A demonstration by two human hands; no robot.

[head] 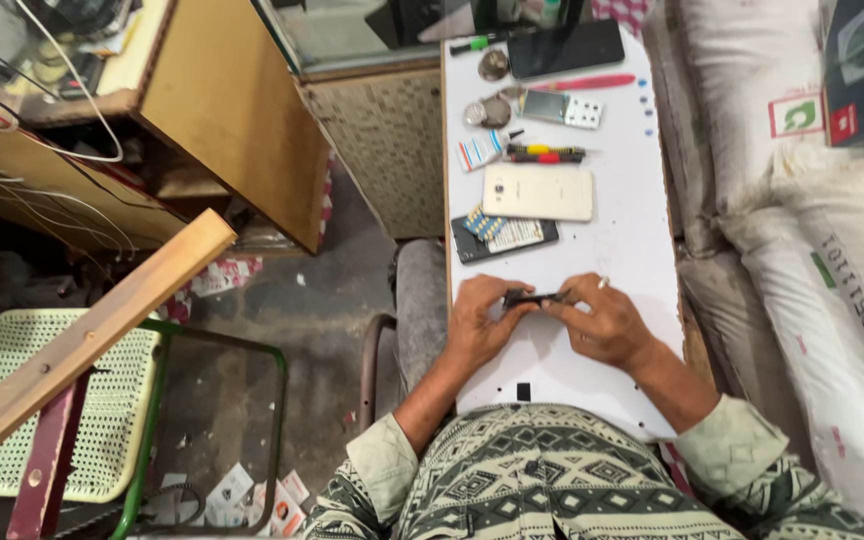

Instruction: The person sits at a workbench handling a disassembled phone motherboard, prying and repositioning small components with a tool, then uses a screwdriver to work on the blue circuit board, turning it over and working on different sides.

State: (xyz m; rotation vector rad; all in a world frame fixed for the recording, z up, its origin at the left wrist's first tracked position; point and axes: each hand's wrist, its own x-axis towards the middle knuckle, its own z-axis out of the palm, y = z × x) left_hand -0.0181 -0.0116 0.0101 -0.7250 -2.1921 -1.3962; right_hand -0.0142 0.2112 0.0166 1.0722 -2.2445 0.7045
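Note:
My left hand (482, 320) and my right hand (602, 320) meet over the near half of a narrow white table (632, 240). Both pinch a small dark flat part (532, 297) between their fingertips, just above the tabletop. A ring shows on a finger of my right hand. Beyond my hands lies a dark phone body (502, 238) with its insides showing, and past it a gold-white phone (537, 192) lying face down.
Further up the table lie screwdrivers (545, 154), a red pen (587, 82), a black phone (564, 48), a small circuit board (557, 107) and round metal bits. White sacks (832, 290) crowd the right side. Left: a wooden plank (82, 340), a green-framed chair (102, 410), a wooden cabinet (232, 110).

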